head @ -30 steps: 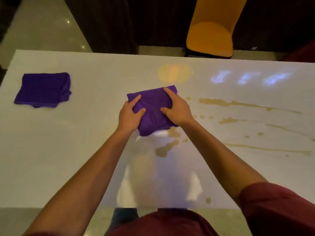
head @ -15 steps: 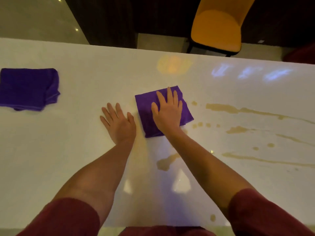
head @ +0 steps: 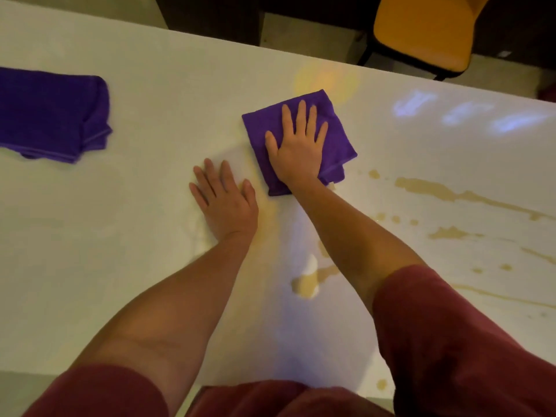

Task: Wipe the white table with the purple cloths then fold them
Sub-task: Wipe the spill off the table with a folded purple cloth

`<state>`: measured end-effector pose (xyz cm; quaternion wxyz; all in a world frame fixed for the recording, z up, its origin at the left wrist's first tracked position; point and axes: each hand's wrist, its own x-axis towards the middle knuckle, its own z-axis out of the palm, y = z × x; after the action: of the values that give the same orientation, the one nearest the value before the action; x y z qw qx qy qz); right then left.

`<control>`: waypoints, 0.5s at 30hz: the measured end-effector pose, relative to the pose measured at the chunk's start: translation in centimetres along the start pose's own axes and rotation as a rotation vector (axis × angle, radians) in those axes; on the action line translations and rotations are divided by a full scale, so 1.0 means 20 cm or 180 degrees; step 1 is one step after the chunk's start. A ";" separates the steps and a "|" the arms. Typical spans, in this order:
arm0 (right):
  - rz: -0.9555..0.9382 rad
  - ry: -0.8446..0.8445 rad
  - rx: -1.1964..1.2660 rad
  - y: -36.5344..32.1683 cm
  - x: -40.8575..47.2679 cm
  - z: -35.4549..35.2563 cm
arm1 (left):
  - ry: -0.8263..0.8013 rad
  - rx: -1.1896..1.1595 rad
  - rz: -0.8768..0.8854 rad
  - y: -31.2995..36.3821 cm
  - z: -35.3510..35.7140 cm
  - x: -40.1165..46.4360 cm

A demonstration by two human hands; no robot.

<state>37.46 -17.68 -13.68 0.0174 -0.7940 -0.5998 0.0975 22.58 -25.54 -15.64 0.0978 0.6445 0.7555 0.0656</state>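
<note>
Purple cloth (head: 337, 127) under flat, spread right hand (head: 296, 149); left hand (head: 227, 203) splayed on white table (head: 120, 236).

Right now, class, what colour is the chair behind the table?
Orange chair, clearest in the head view.

A folded square purple cloth (head: 304, 127) lies mid-table on the glossy white table (head: 120, 236); a second folded purple cloth (head: 51, 115) lies far left. Tan spill streaks (head: 445, 194) mark the right.

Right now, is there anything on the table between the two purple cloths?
Head view: only the left hand, flat on the white table, sits near that stretch between the folded purple cloth and the cloth under the right hand.
</note>
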 end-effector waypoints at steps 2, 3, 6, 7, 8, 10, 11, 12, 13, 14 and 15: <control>-0.0179 -0.0029 0.0060 0.07 -0.08 -0.01 | -0.0020 0.0047 0.0011 0.00 0.00 0.00; -0.0231 -0.0051 0.0083 0.12 -0.15 -0.01 | -0.0029 0.0065 0.0009 0.00 0.00 0.00; -0.0337 -0.0096 0.0050 0.31 -0.46 0.01 | -0.0064 0.0115 0.0010 0.01 -0.01 -0.01; -0.0363 -0.0098 0.0049 0.36 -0.55 0.02 | -0.0066 0.0152 0.0004 0.02 -0.01 -0.01; -0.0385 -0.0096 0.0046 0.40 -0.62 0.04 | -0.0064 0.0180 -0.0003 0.02 -0.01 -0.01; -0.0402 -0.0103 0.0010 0.42 -0.65 0.05 | -0.0027 0.0212 -0.0030 0.02 0.00 -0.02; -0.0398 -0.0102 -0.0001 0.42 -0.62 0.05 | -0.0005 0.0220 -0.0034 0.02 0.00 -0.02; -0.0407 -0.0085 -0.0013 0.40 -0.56 0.05 | 0.0010 0.0225 -0.0030 0.02 0.00 -0.02; -0.0441 -0.0056 -0.0012 0.38 -0.49 0.04 | 0.0015 0.0223 -0.0031 0.02 0.00 -0.02; -0.0483 -0.0014 0.0013 0.36 -0.40 0.03 | 0.0014 0.0234 -0.0040 0.02 0.00 -0.02; -0.0502 0.0028 0.0052 0.35 -0.30 0.02 | 0.0004 0.0272 -0.0047 0.02 0.01 -0.02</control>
<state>42.34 -25.49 -14.33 0.0340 -0.7445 -0.6596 0.0972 23.03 -25.80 -15.66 0.0702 0.6424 0.7624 0.0330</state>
